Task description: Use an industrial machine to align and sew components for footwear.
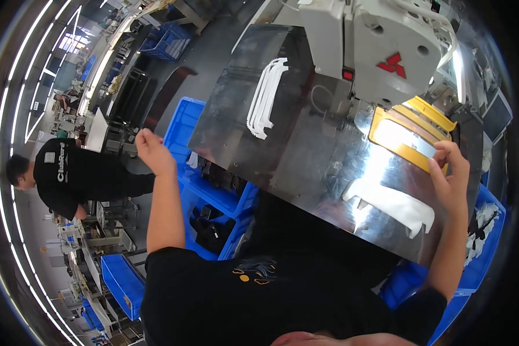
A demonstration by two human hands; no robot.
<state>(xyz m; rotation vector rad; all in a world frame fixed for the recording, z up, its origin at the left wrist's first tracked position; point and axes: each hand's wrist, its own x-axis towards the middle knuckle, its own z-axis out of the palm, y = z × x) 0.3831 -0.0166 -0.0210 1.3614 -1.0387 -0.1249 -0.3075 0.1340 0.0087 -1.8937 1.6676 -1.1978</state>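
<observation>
My left hand [154, 153] is raised off the table's left side, above the blue crates. Its fingers are curled together, and anything inside them is hidden. My right hand [452, 173] is at the right of the metal table [294, 167], thumb and fingers closed on the near right corner of a yellow frame [406, 153] with a bright, shiny middle. Just nearer to me than the frame lies a white, curved, fabric-like piece [389, 205] with notched ends. Further left on the table rests a stack of long white pieces [266, 98] with toothed edges.
A large sewing machine head [386, 52] stands over the table's far side. Blue crates hold dark items at left [213, 199] and white scraps at right [493, 236]. A monitor [497, 118] is at far right. Another person in black [81, 170] stands left.
</observation>
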